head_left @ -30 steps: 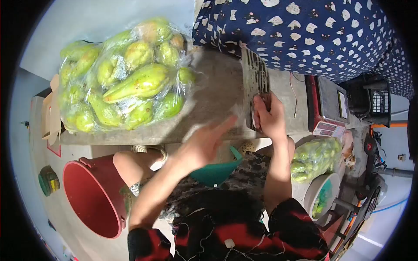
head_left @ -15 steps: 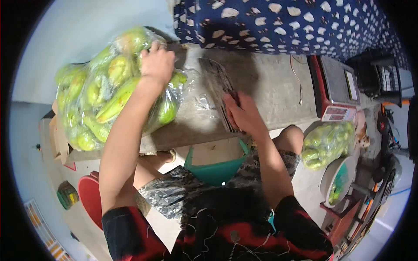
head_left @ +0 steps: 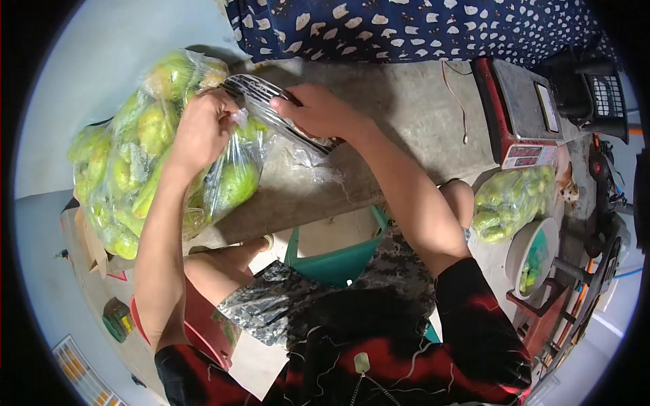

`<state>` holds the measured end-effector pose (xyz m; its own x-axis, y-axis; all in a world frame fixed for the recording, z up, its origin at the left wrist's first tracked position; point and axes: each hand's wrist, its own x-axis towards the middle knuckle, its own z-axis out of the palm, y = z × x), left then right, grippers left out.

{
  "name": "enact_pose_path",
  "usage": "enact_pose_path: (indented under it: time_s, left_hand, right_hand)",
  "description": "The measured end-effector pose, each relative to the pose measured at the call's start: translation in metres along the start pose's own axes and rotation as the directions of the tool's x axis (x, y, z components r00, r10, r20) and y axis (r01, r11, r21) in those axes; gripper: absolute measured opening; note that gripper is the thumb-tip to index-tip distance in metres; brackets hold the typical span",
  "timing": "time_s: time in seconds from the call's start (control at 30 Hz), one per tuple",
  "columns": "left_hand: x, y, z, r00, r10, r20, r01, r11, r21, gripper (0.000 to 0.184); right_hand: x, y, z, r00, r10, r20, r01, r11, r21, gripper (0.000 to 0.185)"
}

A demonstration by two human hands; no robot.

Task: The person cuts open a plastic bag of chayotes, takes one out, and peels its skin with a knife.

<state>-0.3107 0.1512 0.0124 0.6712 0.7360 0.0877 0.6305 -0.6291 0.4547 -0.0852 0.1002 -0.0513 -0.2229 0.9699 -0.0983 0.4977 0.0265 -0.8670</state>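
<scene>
Head view: the right hand (head_left: 321,114) has just swung a flat striped strip (head_left: 265,101) over to the clear plastic bag of green fruit (head_left: 125,169), so both hands now work at the bag's edge. The left hand (head_left: 203,128) pinches a tuft of its plastic, and the strip's far end lies just beside those fingertips, contact unclear; the right thumb and fingers clasp the strip's other end, the fingers mostly hidden

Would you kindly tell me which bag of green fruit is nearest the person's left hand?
The large bag on the bench: the left hand is over it. The other bag lies off the bench, beside the pale bucket, far from that hand.
</scene>
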Motion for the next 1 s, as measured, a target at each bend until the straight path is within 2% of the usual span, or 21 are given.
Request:
enact_pose_path:
  time_s: [0.07,0.13,0.17,0.23,0.3,0.37,0.43,0.47,0.5,0.57,0.6,0.67,0.7,0.77,0.8,0.83,0.87,0.9,0.97,1.0]
  left_hand:
    - [-0.001,0.005,-0.002,0.993,0.116,-0.025,-0.114,0.992,0.059,0.021]
    - [-0.007,0.017,-0.003,0.993,0.120,-0.020,-0.119,0.992,0.035,0.021]
    - [-0.012,0.022,-0.003,0.993,0.116,-0.014,-0.116,0.993,0.014,0.020]
    - [-0.018,0.026,-0.001,0.993,0.121,-0.011,-0.121,0.992,0.026,0.018]
    - [-0.020,0.028,-0.003,0.982,0.163,-0.099,-0.162,0.987,0.020,0.016]
    - [-0.027,0.031,-0.005,0.984,0.165,-0.073,-0.165,0.986,0.002,0.013]
    - [-0.036,0.034,-0.006,0.978,0.202,-0.045,-0.204,0.979,-0.026,0.009]
    - [-0.046,0.035,-0.003,0.976,0.203,-0.076,-0.207,0.977,-0.054,0.005]
    - [-0.055,0.041,-0.007,0.977,0.199,-0.081,-0.204,0.978,-0.051,0.005]
    - [-0.071,0.058,-0.016,0.968,0.176,-0.178,-0.206,0.964,-0.166,0.009]
    - [-0.079,0.058,-0.017,0.963,0.193,-0.187,-0.216,0.970,-0.108,0.007]
    - [-0.095,0.059,-0.016,0.963,0.160,-0.219,-0.188,0.975,-0.115,0.006]
    - [-0.105,0.058,-0.016,0.966,0.126,-0.226,-0.158,0.979,-0.131,0.006]
    - [-0.117,0.051,-0.016,0.962,0.081,-0.260,-0.127,0.978,-0.168,0.006]
    - [-0.122,0.047,-0.014,0.952,0.042,-0.304,-0.111,0.971,-0.212,0.006]
    - [-0.125,0.045,-0.014,0.939,0.006,-0.345,-0.102,0.960,-0.260,0.006]
    - [-0.126,0.049,-0.013,0.939,0.025,-0.344,-0.108,0.969,-0.223,0.006]
    - [-0.126,0.054,-0.011,0.938,0.022,-0.345,-0.104,0.969,-0.222,0.006]
    - [-0.123,0.060,-0.010,0.926,0.044,-0.376,-0.139,0.963,-0.230,0.007]
    - [-0.124,0.061,-0.011,0.930,0.077,-0.360,-0.156,0.968,-0.195,0.008]
  right_hand:
    - [-0.003,-0.002,-0.003,0.998,0.038,0.048,-0.037,0.999,-0.007,0.048]
    - [-0.015,-0.003,-0.013,0.997,-0.042,0.057,0.052,0.980,-0.194,0.046]
    - [-0.014,-0.003,-0.020,0.997,-0.045,0.060,0.056,0.979,-0.197,0.046]
    - [-0.020,-0.009,-0.032,0.997,-0.060,-0.045,0.051,0.984,-0.173,0.043]
    - [-0.013,-0.017,-0.030,0.999,-0.027,-0.040,0.019,0.981,-0.193,0.042]
    - [-0.014,-0.015,-0.022,0.999,-0.002,-0.037,-0.006,0.977,-0.211,0.042]
    - [-0.032,-0.004,-0.004,0.994,-0.023,0.109,0.053,0.960,-0.276,0.042]
    - [-0.045,-0.003,-0.010,0.989,0.042,0.140,-0.019,0.986,-0.165,0.041]
    - [-0.052,-0.008,-0.021,0.989,0.037,0.144,-0.013,0.986,-0.166,0.041]
    - [-0.071,-0.017,-0.033,0.993,0.075,0.087,-0.059,0.982,-0.181,0.040]
    - [-0.078,-0.017,-0.030,0.993,0.079,0.092,-0.062,0.982,-0.180,0.040]
    - [-0.075,-0.017,-0.027,1.000,0.003,0.000,-0.003,0.989,-0.145,0.040]
    - [-0.078,-0.019,-0.020,1.000,-0.010,0.009,0.011,0.989,-0.145,0.040]
    - [-0.089,-0.023,0.000,0.987,0.120,-0.111,-0.118,0.993,0.023,0.042]
    - [-0.096,-0.026,0.012,0.989,0.104,-0.104,-0.103,0.995,0.020,0.042]
    - [-0.104,-0.029,0.026,0.979,0.200,-0.022,-0.191,0.956,0.222,0.042]
    - [-0.110,-0.030,0.039,0.956,0.283,0.081,-0.291,0.867,0.405,0.043]
    - [-0.112,-0.030,0.055,0.956,0.281,0.085,-0.291,0.867,0.404,0.043]
    - [-0.106,-0.034,0.086,0.985,0.141,-0.095,-0.059,0.808,0.586,0.045]
    - [-0.100,-0.040,0.090,0.986,0.138,-0.096,-0.056,0.809,0.585,0.045]
